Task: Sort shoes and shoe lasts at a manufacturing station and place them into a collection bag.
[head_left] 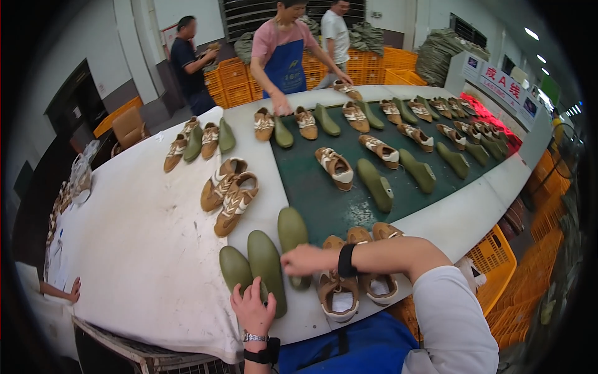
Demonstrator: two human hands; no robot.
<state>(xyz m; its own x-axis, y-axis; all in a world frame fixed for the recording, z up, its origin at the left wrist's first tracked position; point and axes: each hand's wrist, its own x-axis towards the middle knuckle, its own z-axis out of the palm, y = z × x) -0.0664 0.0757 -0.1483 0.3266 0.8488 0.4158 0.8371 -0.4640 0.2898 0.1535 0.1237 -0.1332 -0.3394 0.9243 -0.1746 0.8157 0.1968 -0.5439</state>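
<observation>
Three dark green shoe lasts lie at the table's near edge. My left hand (254, 308) has its fingers curled over the heel ends of the left last (235, 265) and the middle last (265, 262), which touch each other. Slightly blurred, my right hand (303, 259) is closed across the third last (291, 225), its fingertips at that last's left side. Under my right forearm stand brown and white sneakers, one of them a laced sneaker (339, 298) with pale paper inside. A pair of similar sneakers (237, 202) sits just beyond the lasts.
A green belt (299, 181) carries rows of sneakers and lasts. More sneakers and lasts stand on the white tabletop (137, 230) at far left. Across the belt a person in a blue apron (289, 65) reaches down to the shoes. An orange crate (492, 262) stands at right.
</observation>
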